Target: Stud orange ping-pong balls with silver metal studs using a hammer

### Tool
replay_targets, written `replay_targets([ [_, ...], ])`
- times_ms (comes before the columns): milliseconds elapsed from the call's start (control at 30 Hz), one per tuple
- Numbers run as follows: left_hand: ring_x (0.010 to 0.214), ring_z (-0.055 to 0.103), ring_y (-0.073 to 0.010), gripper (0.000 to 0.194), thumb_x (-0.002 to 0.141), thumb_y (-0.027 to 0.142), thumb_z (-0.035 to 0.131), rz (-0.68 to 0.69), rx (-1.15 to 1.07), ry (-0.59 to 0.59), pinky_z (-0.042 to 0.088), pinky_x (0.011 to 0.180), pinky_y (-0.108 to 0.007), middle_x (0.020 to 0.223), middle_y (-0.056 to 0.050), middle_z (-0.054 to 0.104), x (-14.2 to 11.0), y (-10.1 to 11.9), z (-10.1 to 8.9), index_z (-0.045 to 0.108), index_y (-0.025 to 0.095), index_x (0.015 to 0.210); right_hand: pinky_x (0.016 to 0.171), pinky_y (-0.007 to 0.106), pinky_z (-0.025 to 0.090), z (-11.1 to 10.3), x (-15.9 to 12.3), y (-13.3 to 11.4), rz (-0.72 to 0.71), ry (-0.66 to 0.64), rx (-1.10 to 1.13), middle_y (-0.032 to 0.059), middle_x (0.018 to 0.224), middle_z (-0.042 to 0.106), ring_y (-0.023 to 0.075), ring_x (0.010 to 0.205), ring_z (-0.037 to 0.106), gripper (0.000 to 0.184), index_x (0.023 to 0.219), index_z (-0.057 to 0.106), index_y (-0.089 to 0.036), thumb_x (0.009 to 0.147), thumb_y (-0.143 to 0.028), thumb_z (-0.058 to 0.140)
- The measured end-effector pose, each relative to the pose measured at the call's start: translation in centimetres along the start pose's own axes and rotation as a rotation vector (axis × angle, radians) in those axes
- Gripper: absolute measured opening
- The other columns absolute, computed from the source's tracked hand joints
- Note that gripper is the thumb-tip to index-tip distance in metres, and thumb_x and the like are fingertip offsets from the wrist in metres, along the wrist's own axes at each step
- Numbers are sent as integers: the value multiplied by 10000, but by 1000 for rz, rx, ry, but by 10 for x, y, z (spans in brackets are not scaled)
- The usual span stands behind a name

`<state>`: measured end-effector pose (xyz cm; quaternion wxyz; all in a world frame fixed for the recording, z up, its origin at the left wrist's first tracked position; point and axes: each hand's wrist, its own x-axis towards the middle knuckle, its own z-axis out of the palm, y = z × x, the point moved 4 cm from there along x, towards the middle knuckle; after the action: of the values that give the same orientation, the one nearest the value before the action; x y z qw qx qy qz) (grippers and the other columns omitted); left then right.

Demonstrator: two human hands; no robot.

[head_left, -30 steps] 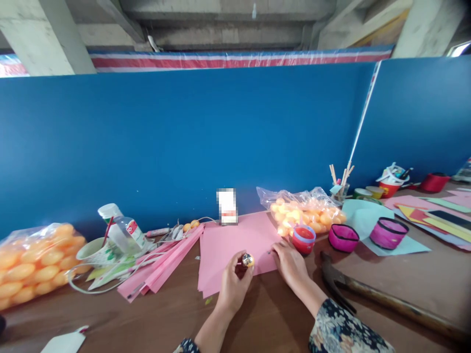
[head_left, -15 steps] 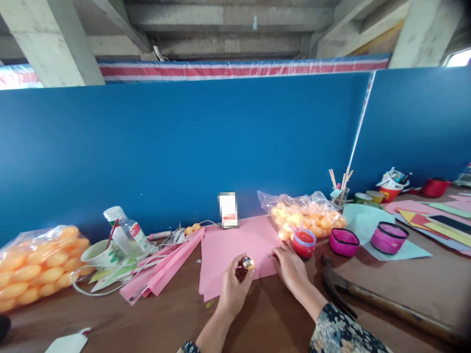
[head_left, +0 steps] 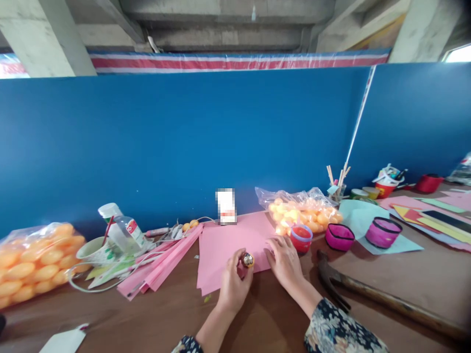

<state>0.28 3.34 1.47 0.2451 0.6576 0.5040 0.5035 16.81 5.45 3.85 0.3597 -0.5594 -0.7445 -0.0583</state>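
A single view looks out from a camera worn on the person's head, facing forward and angled down over a table (head_left: 154,323). The near edge of the scene lies close below the camera: the left hand (head_left: 235,284) and right hand (head_left: 287,264) reach in from the bottom, just right of centre. The view is wide. The table fills the lower part, a blue panel (head_left: 221,132) stands straight ahead beyond it, and a concrete ceiling (head_left: 221,12) spans the top. A bag (head_left: 37,264) is cut off at the left edge; a hammer (head_left: 397,304) lies near, lower right.
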Motion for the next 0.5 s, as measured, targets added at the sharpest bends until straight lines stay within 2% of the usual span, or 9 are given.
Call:
replay_targets([
  [100, 980, 560, -222, 300, 727, 213, 547, 105, 213, 29, 440, 885, -394, 1031, -82, 631, 0, 5, -1, 583, 195, 1024, 814, 354, 401, 3, -2, -8, -27, -5, 104, 66, 920, 590, 228, 899, 508, 162, 944, 573, -193, 811, -174, 483],
  [167, 962, 562, -230, 300, 724, 209, 541, 112, 286, 25, 444, 875, -404, 1016, -93, 635, 0, 2, -1, 593, 178, 1018, 772, 339, 421, 8, -5, -11, -39, -34, 168, 59, 898, 596, 218, 872, 517, 152, 929, 569, -194, 824, -162, 464],
  [300, 998, 544, -255, 418, 696, 220, 565, 74, 313, 5, 431, 882, -433, 1064, -114, 616, 1, -8, 2, 545, 152, 1108, 753, 341, 430, 12, -7, -16, -75, -45, 249, 62, 890, 602, 219, 866, 525, 168, 926, 566, -193, 825, -128, 448],
  [367, 1038, 526, -263, 481, 681, 240, 591, 51, 263, 15, 420, 895, -439, 1116, -122, 588, 3, -5, 1, 508, 148, 1145, 749, 342, 435, 12, -7, -18, -80, -42, 277, 63, 889, 606, 218, 865, 528, 174, 929, 569, -193, 820, -121, 454],
  [433, 1041, 533, -250, 447, 719, 280, 572, 7, 167, 77, 427, 885, -426, 1122, -118, 580, 5, 11, -6, 496, 160, 1142, 746, 340, 439, 12, -6, -18, -72, -41, 293, 63, 879, 610, 216, 862, 530, 170, 921, 574, -190, 814, -119, 463],
  [500, 1002, 552, -228, 323, 769, 296, 529, -13, 76, 186, 444, 854, -400, 1073, -100, 594, 6, 42, -21, 530, 180, 1071, 743, 337, 440, 11, -5, -18, -58, -31, 295, 63, 860, 610, 212, 852, 532, 163, 903, 577, -187, 807, -112, 468],
])
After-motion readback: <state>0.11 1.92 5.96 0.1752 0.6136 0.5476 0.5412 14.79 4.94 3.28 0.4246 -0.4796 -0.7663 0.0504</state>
